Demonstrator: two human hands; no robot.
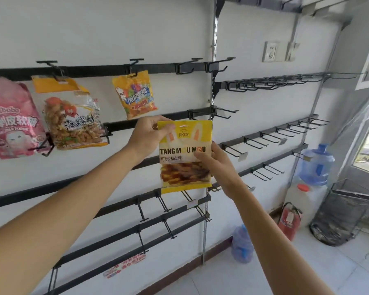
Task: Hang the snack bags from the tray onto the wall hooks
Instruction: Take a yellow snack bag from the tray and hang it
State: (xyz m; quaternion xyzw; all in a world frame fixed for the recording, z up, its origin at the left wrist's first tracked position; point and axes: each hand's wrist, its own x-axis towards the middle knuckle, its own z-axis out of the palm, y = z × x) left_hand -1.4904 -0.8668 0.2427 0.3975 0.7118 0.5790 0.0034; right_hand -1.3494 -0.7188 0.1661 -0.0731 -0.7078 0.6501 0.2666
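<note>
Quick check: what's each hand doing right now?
Left hand: pinches the top left corner of the yellow snack bag.
Right hand: holds the same bag's right edge.

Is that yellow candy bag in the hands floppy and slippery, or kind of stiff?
Probably bendy but not limp: the yellow candy bag stays nearly flat though the left hand pinches only its top corner and the right hand its side. Its shiny film may be slippery. The sweets show low down, so it likely hangs bottom-heavy.
</note>
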